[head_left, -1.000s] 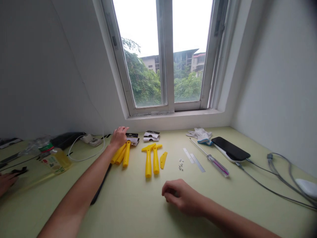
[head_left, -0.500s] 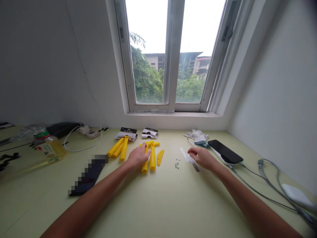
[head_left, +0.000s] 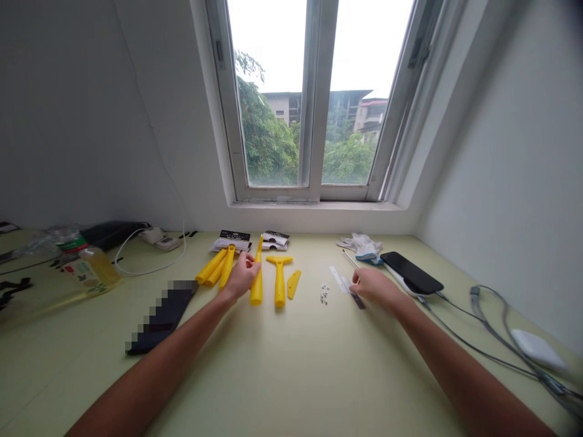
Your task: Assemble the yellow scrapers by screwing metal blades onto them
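My left hand (head_left: 240, 278) is closed around a yellow plastic scraper handle (head_left: 257, 285), turned so that its head is seen edge-on. Just right of it lies a T-shaped yellow scraper handle (head_left: 279, 282), then a flat yellow plastic piece (head_left: 294, 284). My right hand (head_left: 371, 285) has its fingers pinched at a thin metal strip (head_left: 357, 300); whether the strip is off the table cannot be made out. A second, pale strip (head_left: 337, 280) lies beside it. Several small screws and nuts (head_left: 324, 294) sit between the hands.
More yellow handles (head_left: 214, 270) and black-and-white packaging (head_left: 233, 240) are at the back left. A dark pouch-like item (head_left: 166, 321) and a bottle (head_left: 91, 270) lie left. A screwdriver (head_left: 350, 258), gloves (head_left: 364, 247), a phone (head_left: 412, 273) and cables (head_left: 496, 334) are right.
My left hand has moved left with one yellow handle, turning it from lying flat to edge-on and away from its neighbour. My right hand stays at the strip, nearly still.
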Demonstrator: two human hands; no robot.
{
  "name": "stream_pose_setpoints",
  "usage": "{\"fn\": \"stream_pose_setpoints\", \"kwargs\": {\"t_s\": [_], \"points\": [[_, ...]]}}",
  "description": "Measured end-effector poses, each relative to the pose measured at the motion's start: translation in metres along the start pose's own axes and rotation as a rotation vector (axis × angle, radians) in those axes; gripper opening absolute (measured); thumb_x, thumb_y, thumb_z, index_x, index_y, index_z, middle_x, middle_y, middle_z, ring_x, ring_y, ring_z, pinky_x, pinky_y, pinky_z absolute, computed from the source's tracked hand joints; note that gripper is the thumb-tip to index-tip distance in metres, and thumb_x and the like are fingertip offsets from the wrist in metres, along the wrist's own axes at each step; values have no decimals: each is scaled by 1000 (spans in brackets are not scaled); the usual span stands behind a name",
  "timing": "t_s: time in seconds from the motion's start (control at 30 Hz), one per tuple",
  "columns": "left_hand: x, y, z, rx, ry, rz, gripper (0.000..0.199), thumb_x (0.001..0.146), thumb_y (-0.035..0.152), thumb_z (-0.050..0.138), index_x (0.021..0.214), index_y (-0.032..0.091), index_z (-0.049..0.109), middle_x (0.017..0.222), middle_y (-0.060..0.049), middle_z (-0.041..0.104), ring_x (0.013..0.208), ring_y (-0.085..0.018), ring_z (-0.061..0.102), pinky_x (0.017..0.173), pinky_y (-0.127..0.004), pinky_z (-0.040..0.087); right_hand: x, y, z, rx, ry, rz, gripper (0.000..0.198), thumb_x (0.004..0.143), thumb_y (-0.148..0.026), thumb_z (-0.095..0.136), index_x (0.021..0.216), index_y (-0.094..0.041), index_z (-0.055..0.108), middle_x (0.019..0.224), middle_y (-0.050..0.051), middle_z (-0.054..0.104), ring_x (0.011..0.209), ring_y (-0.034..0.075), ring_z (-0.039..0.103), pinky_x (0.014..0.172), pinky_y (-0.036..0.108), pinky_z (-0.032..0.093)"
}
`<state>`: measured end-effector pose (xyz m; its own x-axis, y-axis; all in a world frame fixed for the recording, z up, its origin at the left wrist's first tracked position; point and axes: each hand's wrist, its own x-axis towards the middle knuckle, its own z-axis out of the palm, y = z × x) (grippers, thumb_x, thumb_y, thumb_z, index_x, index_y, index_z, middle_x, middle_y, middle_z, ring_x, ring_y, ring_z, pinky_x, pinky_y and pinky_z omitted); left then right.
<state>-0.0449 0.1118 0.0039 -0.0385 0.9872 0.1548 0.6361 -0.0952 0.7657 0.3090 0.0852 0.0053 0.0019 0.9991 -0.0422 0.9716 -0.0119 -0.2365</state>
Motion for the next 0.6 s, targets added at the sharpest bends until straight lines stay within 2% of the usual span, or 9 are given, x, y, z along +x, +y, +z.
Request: {"fn": "stream_pose_setpoints", "kwargs": {"t_s": [0.1,0.2,0.3,0.43,0.6], "points": [[-21,8,-2,-174,-47,-32,23,82,45,39,92,24,38,75,0,53,58,-13,53,49,-23,39,9,1,0,-19,-52,30,22,59,-26,68,78,-16,70,80,10,69,74,22,62,54,25,34],[-47,18,4,-506,-173,-120,25,77,44,48,90,25,38,72,2,50,60,-14,54,49,-22,39,18,1,0,-32,-105,43,21,54,-24,72,73,-16,70,74,8,67,70,22,62,52,25,34],[-71,27,13,-712,-319,-156,27,75,42,54,91,27,39,74,2,52,58,-13,54,49,-21,39,23,0,-2,-50,-134,55,19,52,-20,74,70,-16,70,69,7,66,68,22,62,52,26,35],[-93,32,23,-876,-472,-191,26,74,34,59,89,26,39,74,2,54,62,-13,55,52,-21,39,21,-3,-4,-74,-154,63,18,52,-17,73,69,-17,70,67,7,66,67,22,62,52,26,36],[-107,29,35,-969,-560,-216,26,75,31,60,90,26,39,74,2,55,64,-14,56,52,-21,40,19,-6,-5,-87,-172,61,20,54,-16,71,74,-16,71,71,8,67,68,23,62,51,26,36]]}}
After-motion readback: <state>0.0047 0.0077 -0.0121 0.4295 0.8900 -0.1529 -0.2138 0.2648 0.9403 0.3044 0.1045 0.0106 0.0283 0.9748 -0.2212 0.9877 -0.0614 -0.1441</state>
